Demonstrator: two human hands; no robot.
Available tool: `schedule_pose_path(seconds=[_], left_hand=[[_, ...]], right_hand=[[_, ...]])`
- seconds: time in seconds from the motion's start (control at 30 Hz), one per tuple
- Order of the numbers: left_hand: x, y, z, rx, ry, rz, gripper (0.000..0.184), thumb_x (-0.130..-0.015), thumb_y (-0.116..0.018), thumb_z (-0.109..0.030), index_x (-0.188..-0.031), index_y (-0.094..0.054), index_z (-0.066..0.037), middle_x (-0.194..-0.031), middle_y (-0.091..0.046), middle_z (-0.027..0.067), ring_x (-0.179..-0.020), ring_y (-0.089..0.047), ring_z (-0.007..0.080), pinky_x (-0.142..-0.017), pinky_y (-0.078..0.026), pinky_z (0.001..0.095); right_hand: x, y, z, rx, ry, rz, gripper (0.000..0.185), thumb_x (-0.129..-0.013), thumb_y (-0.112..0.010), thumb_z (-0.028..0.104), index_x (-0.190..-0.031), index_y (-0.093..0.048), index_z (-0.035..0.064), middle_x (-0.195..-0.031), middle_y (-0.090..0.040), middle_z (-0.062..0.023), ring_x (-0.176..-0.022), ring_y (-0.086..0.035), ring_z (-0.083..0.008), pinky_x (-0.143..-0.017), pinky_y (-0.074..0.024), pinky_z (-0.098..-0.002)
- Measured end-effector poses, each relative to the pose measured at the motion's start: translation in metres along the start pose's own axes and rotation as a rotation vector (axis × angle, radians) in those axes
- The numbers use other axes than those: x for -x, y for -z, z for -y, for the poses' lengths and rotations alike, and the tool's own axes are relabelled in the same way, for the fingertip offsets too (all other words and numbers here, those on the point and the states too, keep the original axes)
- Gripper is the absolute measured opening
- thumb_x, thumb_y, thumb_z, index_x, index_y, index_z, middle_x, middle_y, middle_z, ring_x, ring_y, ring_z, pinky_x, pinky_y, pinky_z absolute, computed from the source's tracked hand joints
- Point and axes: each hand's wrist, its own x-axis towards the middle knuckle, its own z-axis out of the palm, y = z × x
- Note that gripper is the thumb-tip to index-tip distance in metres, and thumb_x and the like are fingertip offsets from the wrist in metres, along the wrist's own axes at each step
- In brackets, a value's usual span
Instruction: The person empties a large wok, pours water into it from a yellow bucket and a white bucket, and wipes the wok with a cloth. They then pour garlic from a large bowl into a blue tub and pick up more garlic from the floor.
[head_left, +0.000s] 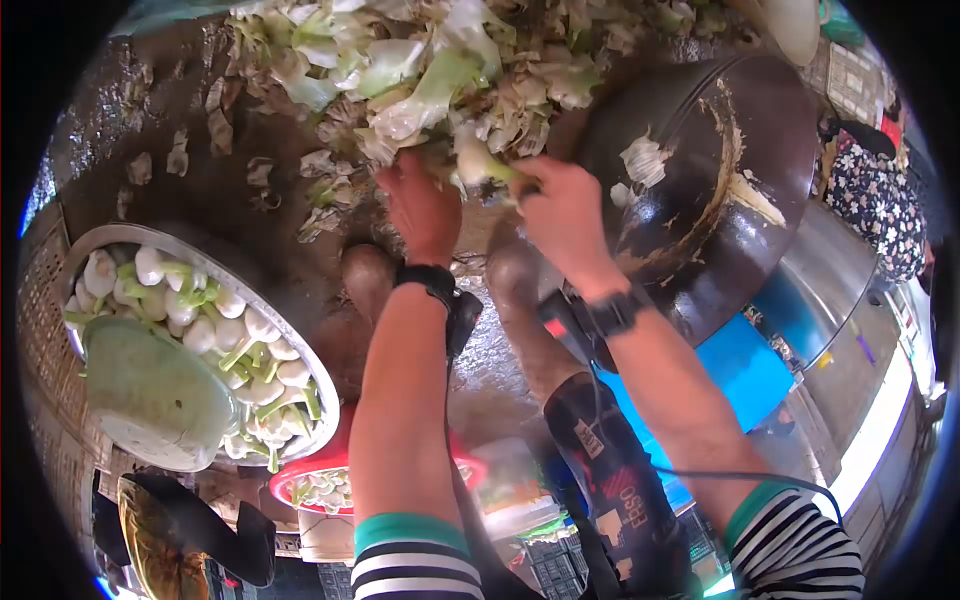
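At the near edge of a heap of pale and green peelings (400,75), my right hand (562,212) is closed round the green stem of a white bulb (475,163). The bulb end points left, towards my left hand. My left hand (422,208) is just left of the bulb, its fingertips at the peelings and partly blurred; whether it holds anything is hidden. A metal basin (318,385) on the left is full of trimmed white bulbs (228,333) with short green stems, and a pale green bowl (160,390) lies tilted over some of them.
A large dark round pan (690,190) with peel scraps stands at the right, beside a metal pot (815,285) and a blue container (700,400). Below the basin is a red-rimmed bowl (300,470) of cut pieces. Scattered skins lie on the wet brown surface (225,180).
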Motion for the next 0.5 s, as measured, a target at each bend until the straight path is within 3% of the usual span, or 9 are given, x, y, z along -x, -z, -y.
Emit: schedule_pose_path(seconds=[0.03, 0.07, 0.13, 0.2, 0.27, 0.3, 0.4, 0.47, 0.5], left_hand=[[0.011, 0.000, 0.004, 0.005, -0.007, -0.050, 0.049, -0.066, -0.068, -0.020, -0.110, -0.050, -0.008, -0.118, -0.039, 0.0204, -0.092, -0.052, 0.0415, -0.078, -0.044, 0.0454], [0.021, 0.003, 0.007, 0.012, -0.022, -0.104, 0.048, -0.066, -0.067, -0.020, -0.109, -0.050, -0.007, -0.120, -0.038, 0.0205, -0.090, -0.053, 0.0429, -0.077, -0.045, 0.0464], [0.040, 0.019, 0.018, 0.013, -0.011, -0.134, 0.041, -0.067, -0.065, -0.023, -0.103, -0.053, -0.006, -0.103, -0.051, 0.0208, -0.086, -0.054, 0.0443, -0.075, -0.046, 0.0462], [0.047, 0.040, 0.033, 0.173, 0.332, 0.218, 0.035, -0.070, -0.062, -0.027, -0.094, -0.056, -0.003, -0.077, -0.059, 0.0157, -0.073, -0.060, 0.0373, -0.064, -0.050, 0.0415], [0.060, 0.070, 0.031, 0.629, 0.764, 0.461, 0.032, -0.073, -0.059, -0.030, -0.087, -0.058, -0.001, -0.063, -0.057, 0.0097, -0.057, -0.060, 0.0265, -0.050, -0.049, 0.0341], [0.067, 0.085, 0.029, 0.763, 0.761, 0.487, 0.031, -0.075, -0.057, -0.031, -0.088, -0.056, -0.003, -0.065, -0.057, 0.0090, -0.055, -0.059, 0.0240, -0.048, -0.048, 0.0333], [0.081, 0.118, 0.026, 1.071, 0.752, 0.541, 0.029, -0.081, -0.052, -0.032, -0.090, -0.054, -0.005, -0.068, -0.057, 0.0077, -0.052, -0.057, 0.0192, -0.044, -0.046, 0.0314], [0.086, 0.129, 0.031, 1.139, 0.781, 0.534, 0.028, -0.083, -0.048, -0.032, -0.089, -0.053, -0.005, -0.068, -0.056, 0.0080, -0.053, -0.057, 0.0195, -0.045, -0.046, 0.0309], [0.085, 0.133, 0.034, 1.175, 0.747, 0.526, 0.029, -0.084, -0.047, -0.033, -0.090, -0.052, -0.005, -0.069, -0.057, 0.0081, -0.054, -0.057, 0.0196, -0.046, -0.045, 0.0305]], right_hand=[[0.009, 0.014, 0.005, -0.031, -0.023, -0.005, 0.026, -0.067, -0.052, 0.003, -0.089, -0.064, 0.0020, -0.083, -0.062, -0.0182, -0.077, -0.060, -0.0337, -0.069, -0.0473, -0.0367], [0.016, 0.033, 0.013, -0.096, -0.047, 0.039, 0.026, -0.068, -0.053, 0.001, -0.092, -0.064, 0.0008, -0.078, -0.064, -0.0146, -0.068, -0.062, -0.0263, -0.063, -0.0475, -0.0327], [0.027, 0.077, 0.059, -0.595, -0.175, 0.074, 0.017, -0.080, -0.054, 0.000, -0.094, -0.063, -0.0021, -0.074, -0.062, -0.0060, -0.060, -0.054, -0.0088, -0.052, -0.0432, -0.0210], [0.020, 0.116, 0.097, -0.677, -0.069, 0.056, 0.026, -0.084, -0.054, 0.009, -0.108, -0.057, -0.0017, -0.085, -0.062, -0.0076, -0.068, -0.058, -0.0132, -0.056, -0.0460, -0.0236], [0.001, 0.144, 0.137, -0.764, 0.101, 0.040, 0.038, -0.085, -0.054, 0.013, -0.121, -0.047, 0.0010, -0.103, -0.059, -0.0112, -0.087, -0.058, -0.0170, -0.067, -0.0473, -0.0264], [-0.010, 0.151, 0.150, -0.844, 0.189, 0.021, 0.041, -0.085, -0.055, 0.014, -0.123, -0.044, 0.0018, -0.109, -0.057, -0.0119, -0.093, -0.057, -0.0181, -0.070, -0.0474, -0.0273], [-0.039, 0.135, 0.125, -0.601, 0.034, 0.286, 0.043, -0.080, -0.056, 0.010, -0.122, -0.047, 0.0037, -0.111, -0.057, -0.0087, -0.097, -0.057, -0.0176, -0.076, -0.0453, -0.0272], [-0.068, 0.080, 0.077, 0.131, 0.308, 0.265, 0.052, -0.074, -0.056, 0.007, -0.125, -0.045, 0.0054, -0.116, -0.054, -0.0187, -0.104, -0.053, -0.0316, -0.088, -0.0415, -0.0307], [-0.081, 0.057, 0.064, 0.253, 0.205, 0.306, 0.059, -0.073, -0.057, 0.011, -0.129, -0.040, 0.0065, -0.125, -0.044, -0.0244, -0.116, -0.041, -0.0374, -0.098, -0.0329, -0.0336]])
